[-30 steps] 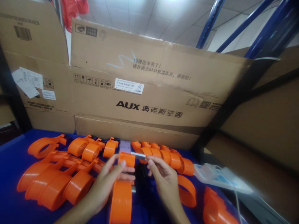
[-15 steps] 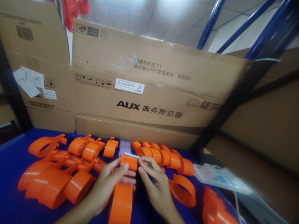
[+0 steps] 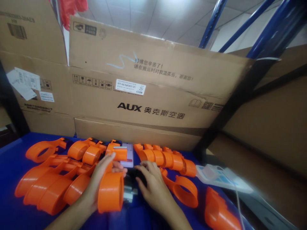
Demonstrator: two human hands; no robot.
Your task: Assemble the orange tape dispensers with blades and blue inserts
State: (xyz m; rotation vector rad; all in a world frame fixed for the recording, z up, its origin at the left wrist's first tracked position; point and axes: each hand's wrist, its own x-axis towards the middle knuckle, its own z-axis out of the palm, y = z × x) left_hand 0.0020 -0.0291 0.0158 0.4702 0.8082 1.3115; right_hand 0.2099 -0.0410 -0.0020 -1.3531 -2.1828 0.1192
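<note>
My left hand is closed around an orange plastic tape dispenser, holding it just above the blue table with its metal-toothed head pointing away from me. My right hand lies low on the table beside it, fingers curled down over a dark object that I cannot make out. A small white box lies just beyond both hands. Rows of identical orange dispensers lie left of my left hand, and another row stretches right behind my right hand.
Large brown cardboard boxes wall off the back of the table. A clear plastic packet lies at the right edge. A loose orange dispenser sits near the front right. Blue and black shelf posts rise at the right.
My left hand has swung the dispenser to the left and tilted it. My right hand has let go of its toothed head and dropped to the table onto the dark object.
</note>
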